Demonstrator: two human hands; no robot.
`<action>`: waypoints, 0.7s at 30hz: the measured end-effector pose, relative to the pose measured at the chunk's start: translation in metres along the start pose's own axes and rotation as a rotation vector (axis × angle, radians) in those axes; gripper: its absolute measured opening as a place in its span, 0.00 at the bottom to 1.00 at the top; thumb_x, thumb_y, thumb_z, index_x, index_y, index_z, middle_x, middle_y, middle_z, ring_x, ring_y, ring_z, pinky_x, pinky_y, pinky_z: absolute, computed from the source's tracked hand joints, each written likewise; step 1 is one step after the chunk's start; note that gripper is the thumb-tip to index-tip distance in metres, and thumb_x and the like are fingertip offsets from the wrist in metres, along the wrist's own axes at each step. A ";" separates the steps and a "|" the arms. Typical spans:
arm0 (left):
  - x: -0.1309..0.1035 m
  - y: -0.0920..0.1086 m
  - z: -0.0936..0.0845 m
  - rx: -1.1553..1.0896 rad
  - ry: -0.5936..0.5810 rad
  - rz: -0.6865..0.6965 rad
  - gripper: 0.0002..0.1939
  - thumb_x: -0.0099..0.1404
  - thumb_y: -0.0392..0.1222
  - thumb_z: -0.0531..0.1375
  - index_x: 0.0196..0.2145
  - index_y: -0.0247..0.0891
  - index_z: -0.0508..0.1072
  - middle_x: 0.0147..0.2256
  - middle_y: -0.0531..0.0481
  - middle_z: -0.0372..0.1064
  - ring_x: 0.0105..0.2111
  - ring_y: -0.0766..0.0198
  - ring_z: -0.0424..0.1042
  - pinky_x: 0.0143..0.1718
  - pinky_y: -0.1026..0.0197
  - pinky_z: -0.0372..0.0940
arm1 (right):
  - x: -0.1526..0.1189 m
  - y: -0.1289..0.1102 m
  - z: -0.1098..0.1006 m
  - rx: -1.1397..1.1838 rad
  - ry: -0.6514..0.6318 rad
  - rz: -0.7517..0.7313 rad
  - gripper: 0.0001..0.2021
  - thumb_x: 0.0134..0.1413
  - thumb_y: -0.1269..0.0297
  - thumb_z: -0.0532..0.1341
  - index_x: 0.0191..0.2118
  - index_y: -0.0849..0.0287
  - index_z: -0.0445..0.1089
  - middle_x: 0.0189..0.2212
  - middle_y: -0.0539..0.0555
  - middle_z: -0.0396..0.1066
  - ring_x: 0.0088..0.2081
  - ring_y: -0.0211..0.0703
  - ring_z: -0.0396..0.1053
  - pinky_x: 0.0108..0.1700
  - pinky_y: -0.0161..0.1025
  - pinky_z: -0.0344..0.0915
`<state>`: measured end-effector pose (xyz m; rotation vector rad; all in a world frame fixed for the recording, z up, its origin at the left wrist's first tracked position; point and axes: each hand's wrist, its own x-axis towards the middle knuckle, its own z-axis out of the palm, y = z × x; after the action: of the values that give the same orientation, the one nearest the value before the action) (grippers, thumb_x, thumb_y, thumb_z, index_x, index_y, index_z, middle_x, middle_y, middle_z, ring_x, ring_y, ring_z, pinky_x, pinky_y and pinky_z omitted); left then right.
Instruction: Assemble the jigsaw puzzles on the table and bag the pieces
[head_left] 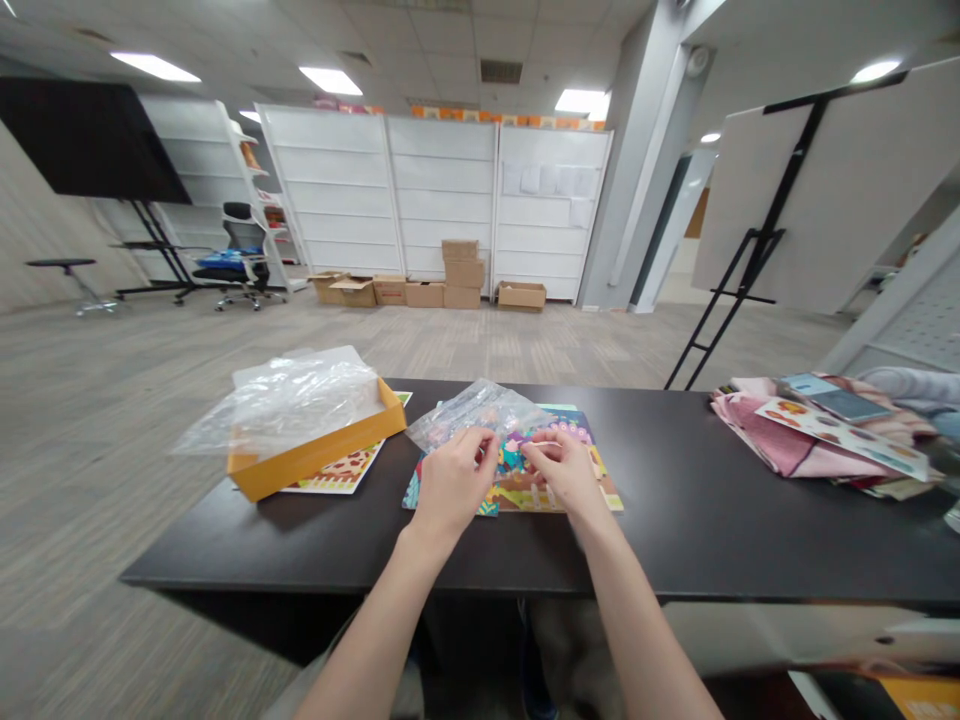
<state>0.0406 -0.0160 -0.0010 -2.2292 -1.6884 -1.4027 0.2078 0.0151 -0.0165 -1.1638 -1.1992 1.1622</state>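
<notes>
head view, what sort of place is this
Probably an office or similar workspace: there's a wheeled office chair, a large black screen on a rolling stand, and a row of tall white shelving across the back.

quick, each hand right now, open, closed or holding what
Left hand: fingers curled at the clear plastic bag; grip can't be told.
Right hand: thumb and fingers drawn together; whether they hold anything can't be told.

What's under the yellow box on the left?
An illustrated sheet with reddish-brown patches pokes out; the yellow box covers the rest, so anything else there can't be seen.
</notes>
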 end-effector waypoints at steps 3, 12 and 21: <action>0.000 -0.003 0.001 -0.008 0.000 0.006 0.06 0.70 0.38 0.57 0.38 0.39 0.75 0.36 0.50 0.77 0.32 0.64 0.75 0.35 0.63 0.66 | 0.010 0.000 0.018 0.053 -0.119 -0.031 0.21 0.40 0.47 0.71 0.33 0.57 0.68 0.27 0.50 0.75 0.30 0.42 0.75 0.32 0.37 0.73; 0.001 -0.011 -0.013 0.026 -0.228 0.125 0.19 0.64 0.45 0.65 0.52 0.42 0.71 0.47 0.46 0.75 0.48 0.55 0.75 0.47 0.56 0.70 | -0.002 0.002 -0.024 -0.106 -0.241 -0.049 0.19 0.48 0.49 0.67 0.41 0.59 0.72 0.34 0.54 0.75 0.32 0.41 0.74 0.34 0.37 0.70; -0.004 -0.036 -0.031 0.232 -0.437 0.163 0.12 0.66 0.34 0.59 0.47 0.43 0.74 0.47 0.48 0.75 0.50 0.56 0.73 0.47 0.56 0.70 | -0.023 -0.004 -0.029 -0.414 -0.354 -0.198 0.06 0.57 0.61 0.63 0.34 0.58 0.72 0.29 0.51 0.74 0.29 0.38 0.70 0.32 0.35 0.64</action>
<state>-0.0070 -0.0191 -0.0017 -2.5886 -1.6166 -0.6785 0.2361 -0.0091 -0.0148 -1.1314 -1.8493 1.0204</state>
